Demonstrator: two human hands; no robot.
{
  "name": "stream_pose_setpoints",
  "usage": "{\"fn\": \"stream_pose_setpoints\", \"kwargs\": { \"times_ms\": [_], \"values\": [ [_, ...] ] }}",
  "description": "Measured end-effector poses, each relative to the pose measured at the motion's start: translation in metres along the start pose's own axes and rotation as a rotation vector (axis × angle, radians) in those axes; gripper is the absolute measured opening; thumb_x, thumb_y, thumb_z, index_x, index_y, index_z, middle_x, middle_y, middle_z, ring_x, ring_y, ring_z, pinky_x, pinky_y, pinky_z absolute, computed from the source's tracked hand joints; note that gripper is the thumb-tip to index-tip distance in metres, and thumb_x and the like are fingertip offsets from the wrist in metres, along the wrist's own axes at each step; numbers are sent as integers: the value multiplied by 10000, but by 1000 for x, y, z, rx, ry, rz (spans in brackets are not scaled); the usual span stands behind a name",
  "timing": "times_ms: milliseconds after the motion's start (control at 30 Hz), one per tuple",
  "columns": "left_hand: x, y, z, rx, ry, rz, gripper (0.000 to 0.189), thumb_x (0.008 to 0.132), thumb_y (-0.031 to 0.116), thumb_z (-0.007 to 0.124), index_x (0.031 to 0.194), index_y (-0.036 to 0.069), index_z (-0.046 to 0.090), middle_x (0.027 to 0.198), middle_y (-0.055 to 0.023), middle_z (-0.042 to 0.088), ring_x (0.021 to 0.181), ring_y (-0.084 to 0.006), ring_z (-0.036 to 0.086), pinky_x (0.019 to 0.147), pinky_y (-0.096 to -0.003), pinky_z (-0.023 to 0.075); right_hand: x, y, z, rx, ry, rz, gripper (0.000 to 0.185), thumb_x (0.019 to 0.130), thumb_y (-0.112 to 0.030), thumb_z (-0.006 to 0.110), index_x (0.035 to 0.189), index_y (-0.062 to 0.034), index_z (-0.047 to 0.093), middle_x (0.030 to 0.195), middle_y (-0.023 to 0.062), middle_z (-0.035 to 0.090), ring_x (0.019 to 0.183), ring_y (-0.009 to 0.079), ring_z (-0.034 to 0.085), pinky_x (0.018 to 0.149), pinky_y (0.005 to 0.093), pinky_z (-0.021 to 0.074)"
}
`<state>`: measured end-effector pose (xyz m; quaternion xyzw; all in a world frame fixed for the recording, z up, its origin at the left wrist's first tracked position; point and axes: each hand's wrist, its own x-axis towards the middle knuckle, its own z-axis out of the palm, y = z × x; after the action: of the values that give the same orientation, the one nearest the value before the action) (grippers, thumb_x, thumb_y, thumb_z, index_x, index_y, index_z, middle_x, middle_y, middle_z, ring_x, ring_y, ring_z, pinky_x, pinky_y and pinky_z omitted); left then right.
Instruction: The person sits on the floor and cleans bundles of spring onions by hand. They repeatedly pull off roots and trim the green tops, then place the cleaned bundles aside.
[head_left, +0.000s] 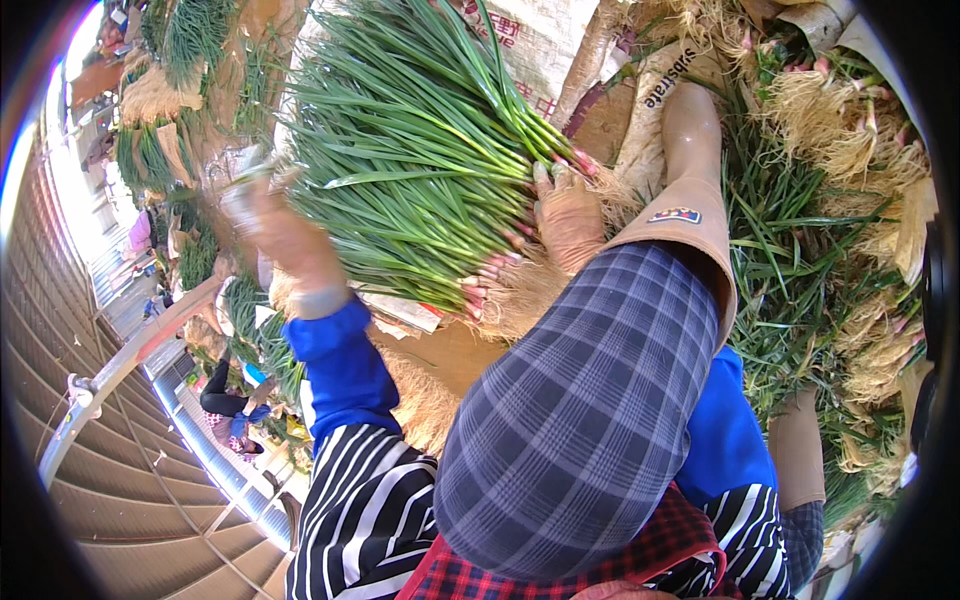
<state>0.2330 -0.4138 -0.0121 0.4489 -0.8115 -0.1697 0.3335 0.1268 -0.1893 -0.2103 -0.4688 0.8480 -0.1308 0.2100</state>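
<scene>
A broad pile of green scallion-like plants (405, 165), with long leaves, reddish-white bases and pale roots, lies on printed woven sacking. At its root end is my right hand (571, 217), fingertips wrapped in pale material and touching the lower stems. Whether its fingers grip any stems is not clear. My left hand (281, 225) is blurred at the leaf-tip side; its fingers and anything between them cannot be made out. Blue sleeve covers (341, 360) are on my arms. My right forearm is mostly hidden behind my raised knee in plaid cloth (577, 405).
A tan rubber boot (694, 142) stands beside the pile, near a sack (660, 82) bearing print. More rooted plants (817, 127) and loose leaves (780, 247) heap up at the right. At the far left are other bundles (187, 37), a metal pole (127, 367) and a person (232, 412).
</scene>
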Motion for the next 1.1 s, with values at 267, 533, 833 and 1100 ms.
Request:
{"fn": "stream_pose_setpoints", "kwargs": {
  "times_ms": [267,533,833,1100],
  "values": [
    [-121,52,91,-792,-169,-492,112,899,21,504,996,-2,557,1007,-149,629,851,-212,628,775,-314,510,-144,70,-56,247,29,-288,450,814,-197,602,1235,-66,514,1154,146,557,1063,289,519,860,404,463],
    [-66,220,39,-983,-522,84,137,890,-14,458,995,-3,546,976,-143,597,891,-223,585,822,-325,466,-296,211,-209,308,16,398,195,850,-182,535,986,-65,612,891,201,619,815,381,605,728,442,496],
    [-112,466,-3,-389,-1591,1158,295,820,147,638,1086,25,597,1076,-165,595,800,-236,629,753,-311,494,-372,350,-292,53,461,760,287,918,-259,480,1052,-38,604,892,185,654,820,347,637,757,425,502],
    [-281,478,27,-637,-1626,622,497,777,-1,585,1263,47,495,1254,-112,533,861,-168,599,785,-291,478,-277,385,-319,256,695,978,345,861,-353,569,1072,-81,590,1016,207,626,911,375,607,776,461,479]
  ]
}}
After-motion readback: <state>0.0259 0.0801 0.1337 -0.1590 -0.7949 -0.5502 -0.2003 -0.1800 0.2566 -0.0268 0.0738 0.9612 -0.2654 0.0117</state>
